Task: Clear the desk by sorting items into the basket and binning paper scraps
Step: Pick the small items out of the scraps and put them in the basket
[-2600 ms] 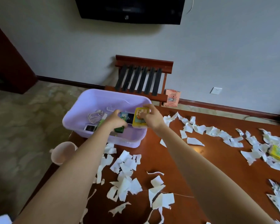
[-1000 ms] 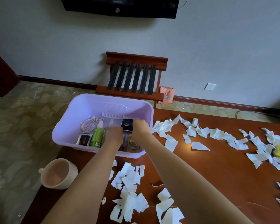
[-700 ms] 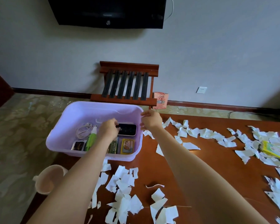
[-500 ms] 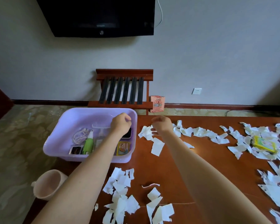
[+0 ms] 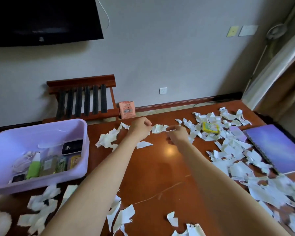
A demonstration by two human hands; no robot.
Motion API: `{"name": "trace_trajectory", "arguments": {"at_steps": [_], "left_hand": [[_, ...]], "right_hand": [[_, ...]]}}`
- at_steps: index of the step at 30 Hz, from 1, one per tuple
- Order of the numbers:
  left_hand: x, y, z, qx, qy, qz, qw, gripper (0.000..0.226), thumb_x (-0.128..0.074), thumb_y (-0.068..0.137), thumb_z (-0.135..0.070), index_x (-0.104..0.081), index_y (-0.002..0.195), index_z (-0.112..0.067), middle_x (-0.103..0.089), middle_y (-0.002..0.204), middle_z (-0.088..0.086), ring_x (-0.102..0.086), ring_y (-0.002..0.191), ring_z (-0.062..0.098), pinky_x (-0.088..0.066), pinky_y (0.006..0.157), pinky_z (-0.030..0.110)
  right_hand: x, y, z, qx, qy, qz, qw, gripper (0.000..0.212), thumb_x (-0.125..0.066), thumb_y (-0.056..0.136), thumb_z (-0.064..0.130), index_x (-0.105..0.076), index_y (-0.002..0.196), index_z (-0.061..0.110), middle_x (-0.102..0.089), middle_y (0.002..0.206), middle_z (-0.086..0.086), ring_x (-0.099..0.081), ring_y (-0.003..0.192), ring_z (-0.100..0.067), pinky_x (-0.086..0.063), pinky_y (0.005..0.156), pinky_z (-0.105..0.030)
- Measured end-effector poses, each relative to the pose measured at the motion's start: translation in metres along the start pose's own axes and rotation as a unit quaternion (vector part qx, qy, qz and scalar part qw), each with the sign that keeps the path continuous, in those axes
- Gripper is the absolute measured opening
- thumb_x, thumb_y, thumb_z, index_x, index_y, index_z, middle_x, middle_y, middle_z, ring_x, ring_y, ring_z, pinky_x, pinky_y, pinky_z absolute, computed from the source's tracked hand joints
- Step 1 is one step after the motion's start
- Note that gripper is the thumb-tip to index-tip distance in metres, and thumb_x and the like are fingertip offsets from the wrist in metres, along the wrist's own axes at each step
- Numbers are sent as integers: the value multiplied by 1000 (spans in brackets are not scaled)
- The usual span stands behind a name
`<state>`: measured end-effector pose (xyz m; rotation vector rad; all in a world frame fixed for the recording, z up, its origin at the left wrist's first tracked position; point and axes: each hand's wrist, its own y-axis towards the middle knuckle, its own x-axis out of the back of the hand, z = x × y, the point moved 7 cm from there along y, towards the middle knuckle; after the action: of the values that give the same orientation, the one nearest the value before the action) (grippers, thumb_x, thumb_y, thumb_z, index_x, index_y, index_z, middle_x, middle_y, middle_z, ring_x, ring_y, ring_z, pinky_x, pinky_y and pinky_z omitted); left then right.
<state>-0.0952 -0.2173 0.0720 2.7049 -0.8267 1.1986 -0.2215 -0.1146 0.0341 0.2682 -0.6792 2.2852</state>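
The lilac basket (image 5: 85, 133) stands at the desk's left edge and holds a dark phone-like device (image 5: 72, 147), a green bottle (image 5: 33, 169), a yellow tin (image 5: 75, 161) and a white cable (image 5: 22, 162). Torn white paper scraps (image 5: 235, 167) cover the brown desk (image 5: 160, 167). My left hand (image 5: 140, 129) hovers at the far middle with curled fingers and nothing visible in it. My right hand (image 5: 177, 135) is just to its right, fingers apart, fingertips at the end of a scrap (image 5: 158, 128) lying between both hands.
A yellow-green box (image 5: 209, 127) lies among scraps at the far right, beside a pale lilac object (image 5: 238, 135) and a purple notebook (image 5: 276, 147). A wooden chair (image 5: 82, 99) and an orange packet (image 5: 127, 109) stand beyond the desk. A pale cup (image 5: 0, 220) shows at the bottom left.
Both hands left the basket, where the yellow tin now lies, and moved right to the scraps at the far middle. The view swung right, bringing the notebook into sight.
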Motion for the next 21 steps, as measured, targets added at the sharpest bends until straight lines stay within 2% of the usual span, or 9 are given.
{"name": "trace_trajectory", "arguments": {"at_steps": [2,6,8,10,14,15,19,21], "left_hand": [[-29,1,-20,-8,-6,30,1000,16,-52,94,-13,-61,106,-14,-61,118,3,-61,103,23,-53,85,31],[-82,1,-60,-33,17,77,996,18,-52,93,-14,-62,108,-14,-58,124,5,-61,103,24,-49,76,27],[-107,3,-81,-48,21,98,994,20,-52,93,-13,-62,110,-13,-57,125,6,-60,106,23,-47,78,26],[-131,5,-100,-62,35,120,990,21,-51,92,-12,-62,110,-13,-59,124,6,-59,106,22,-47,81,27],[-175,9,-128,-67,55,156,984,21,-51,90,-12,-59,109,-15,-60,121,6,-58,96,23,-45,69,26],[-186,10,-133,-68,61,164,982,23,-52,90,-13,-57,112,-14,-58,123,7,-58,99,24,-46,73,29],[-220,22,-143,-78,96,183,975,36,-54,91,-13,-49,127,-10,-50,133,10,-52,118,26,-44,94,34],[-234,32,-147,-75,112,178,975,42,-54,91,-12,-44,132,-10,-45,137,11,-49,121,27,-43,95,33]], "right_hand": [[31,4,-16,-19,0,-16,1000,20,-48,86,-1,-60,94,14,-59,71,-7,-55,56,-15,-47,54,-24],[88,12,-46,-42,4,-44,998,24,-47,85,-3,-63,97,10,-57,65,-5,-52,50,-13,-42,43,-19],[114,15,-61,-53,5,-58,997,24,-48,85,-2,-64,99,8,-54,63,-4,-50,49,-13,-41,41,-18],[139,19,-78,-66,14,-74,995,23,-50,85,-2,-65,101,6,-54,63,-5,-52,52,-14,-46,50,-25],[181,30,-108,-91,29,-97,991,20,-53,84,0,-65,98,7,-60,73,-10,-57,60,-19,-51,60,-31],[189,33,-115,-96,31,-101,990,21,-52,84,-1,-65,97,8,-61,78,-12,-58,62,-21,-53,64,-34],[220,42,-138,-102,21,-120,987,22,-51,82,-3,-64,92,12,-63,83,-13,-59,67,-23,-52,68,-33],[235,45,-152,-114,29,-128,985,22,-51,81,-4,-64,91,11,-62,85,-12,-58,63,-20,-51,60,-28]]}}
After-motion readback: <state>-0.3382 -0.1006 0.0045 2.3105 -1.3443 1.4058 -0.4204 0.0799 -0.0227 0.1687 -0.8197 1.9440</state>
